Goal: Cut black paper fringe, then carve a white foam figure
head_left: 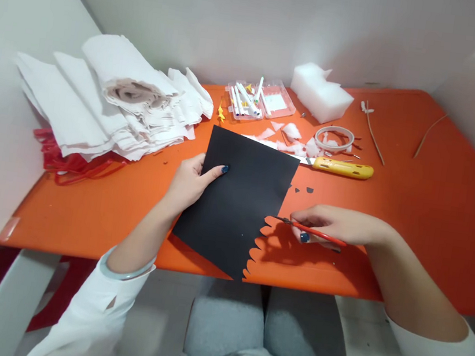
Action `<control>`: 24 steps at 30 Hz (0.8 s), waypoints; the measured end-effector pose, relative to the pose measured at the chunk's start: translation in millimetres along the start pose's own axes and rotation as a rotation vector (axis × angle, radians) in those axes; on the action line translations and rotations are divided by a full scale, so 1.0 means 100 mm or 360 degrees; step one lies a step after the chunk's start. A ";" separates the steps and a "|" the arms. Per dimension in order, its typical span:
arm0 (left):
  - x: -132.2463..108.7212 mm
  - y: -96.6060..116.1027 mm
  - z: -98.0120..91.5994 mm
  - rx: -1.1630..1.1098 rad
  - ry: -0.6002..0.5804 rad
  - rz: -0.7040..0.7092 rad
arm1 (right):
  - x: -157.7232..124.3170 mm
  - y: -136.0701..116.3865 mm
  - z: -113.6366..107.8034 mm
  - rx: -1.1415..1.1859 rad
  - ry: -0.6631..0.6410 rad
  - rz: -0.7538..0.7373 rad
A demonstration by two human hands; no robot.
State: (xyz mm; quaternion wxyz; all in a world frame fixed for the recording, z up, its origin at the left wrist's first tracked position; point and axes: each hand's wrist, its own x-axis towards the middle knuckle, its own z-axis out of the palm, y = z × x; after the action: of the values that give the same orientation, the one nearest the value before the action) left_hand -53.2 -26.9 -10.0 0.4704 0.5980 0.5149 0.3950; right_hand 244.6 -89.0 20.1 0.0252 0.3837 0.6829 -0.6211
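A sheet of black paper (239, 196) is held tilted over the front of the orange table. My left hand (190, 186) grips its left edge, thumb on top and the other fingers underneath. Rounded scallops are cut along the lower right edge; the upper right edge is straight. My right hand (331, 225) is closed around red-handled cutters (321, 234), their dark tip at the right edge of the paper, just above the topmost scallop. Whether the blades are touching the paper, I cannot tell. Small black paper scraps (310, 190) lie beyond my right hand.
White folded sheets and a roll (132, 76) are heaped at left over red plastic (60, 160). Behind the paper lie a marker box (282, 105), white foam block (321, 92), tape ring (334, 138), yellow-handled knife (344, 168) and foam scraps. Thin sticks (374, 135) lie at right.
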 end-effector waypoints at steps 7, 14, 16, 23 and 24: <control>-0.01 0.01 -0.02 0.0036 0.0024 0.0003 | -0.02 0.01 -0.01 -0.0047 0.0006 0.0010; 0.00 0.00 -0.02 0.0026 0.0070 0.0037 | 0.02 0.11 0.01 0.0188 -0.0008 0.0050; 0.00 0.00 -0.02 0.0041 0.0069 0.0045 | 0.04 0.13 0.02 0.0267 -0.0031 0.0030; 0.00 -0.02 -0.02 0.0072 0.0130 0.0096 | 0.08 0.17 0.04 0.0299 0.0068 -0.0030; 0.00 -0.02 -0.02 0.0065 0.0134 0.0102 | 0.07 0.16 0.04 0.0308 0.0071 -0.0028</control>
State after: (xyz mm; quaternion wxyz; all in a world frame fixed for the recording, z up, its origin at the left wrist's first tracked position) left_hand -55.5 -26.8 -11.3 0.4232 0.6065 0.5228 0.4240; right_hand 246.5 -90.1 1.8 -0.0327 0.3922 0.6234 -0.6756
